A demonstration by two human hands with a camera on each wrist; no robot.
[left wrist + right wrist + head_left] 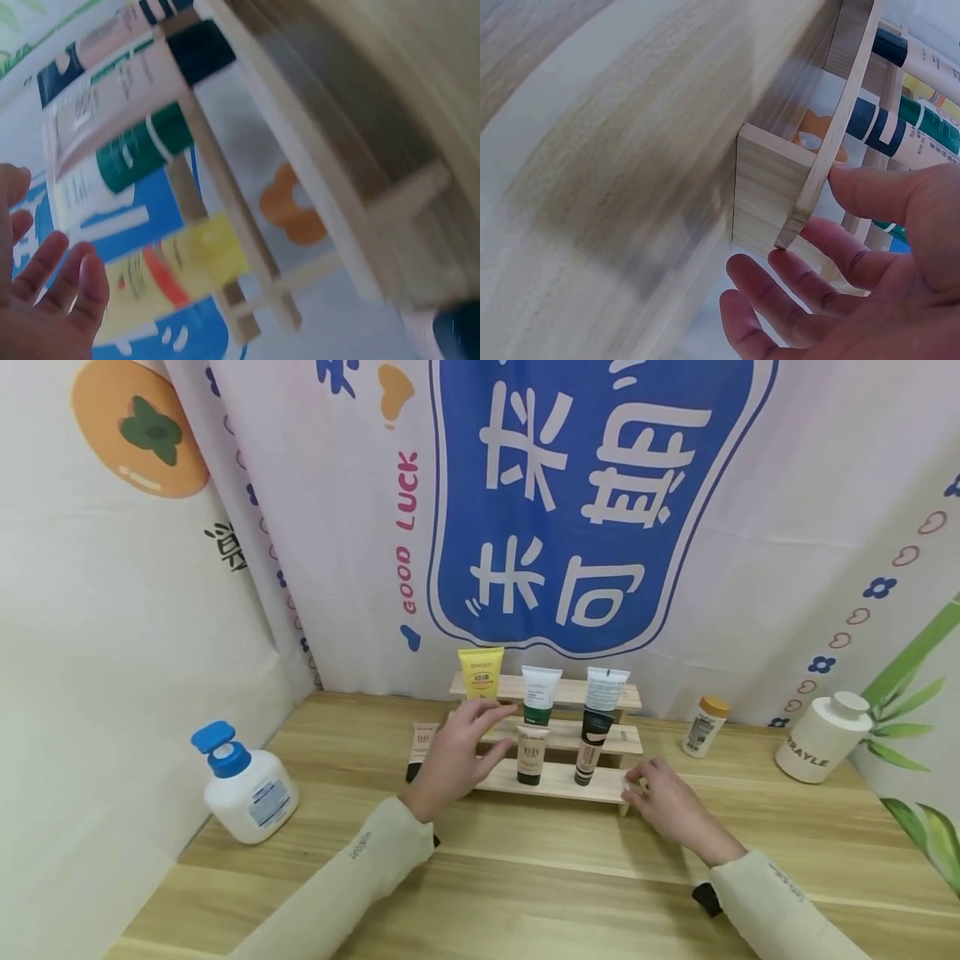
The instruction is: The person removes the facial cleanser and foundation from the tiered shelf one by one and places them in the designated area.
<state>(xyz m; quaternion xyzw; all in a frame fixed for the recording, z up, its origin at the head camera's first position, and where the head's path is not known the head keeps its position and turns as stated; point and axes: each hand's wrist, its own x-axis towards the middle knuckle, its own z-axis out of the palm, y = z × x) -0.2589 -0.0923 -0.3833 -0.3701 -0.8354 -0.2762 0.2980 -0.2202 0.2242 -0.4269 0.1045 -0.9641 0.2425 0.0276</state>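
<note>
A three-tier wooden display rack (558, 782) holds several cosmetic tubes. On its upper tiers stand a yellow tube (481, 668), a white and green tube (540, 689) and a pale blue and dark tube (604, 689). Lower down are a beige BB cream tube (532, 753) and a pink and black tube (590, 752). My left hand (457, 756) hovers in front of the rack's left side, fingers apart, holding nothing. With thumb and forefinger, my right hand (855, 277) pinches the right end of the lowest plank (821, 176).
Left of the rack is another BB cream tube (422, 743), partly behind my left hand. A white pump bottle (253, 795) with a blue top stands farther left. To the right are an orange-capped bottle (705, 728) and a white jar (821, 742). A printed curtain (360, 568) hangs behind.
</note>
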